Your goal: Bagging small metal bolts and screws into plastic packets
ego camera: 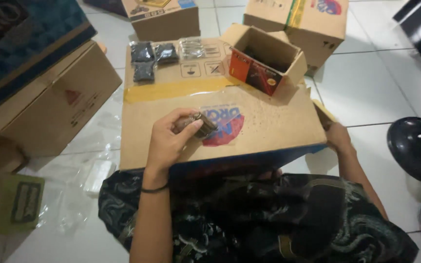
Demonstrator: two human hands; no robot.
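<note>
While the left hand [171, 139] closes its fingers around a small clear packet [198, 125] of dark parts above the near half of the big cardboard box [269, 122], the right hand [337, 136] clasps that box's right edge, seemingly steadying it. Filled packets [153, 56] lie at the far left corner, beside the small open carton [264, 58]. Packing looks midway; placing this packet calls for a forward reach.

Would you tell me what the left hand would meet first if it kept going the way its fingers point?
The left hand, holding a small bagged packet, points right across the large carton. That line looks free to the carton's right edge; the small open box seems farther back, though depth is unclear.
</note>
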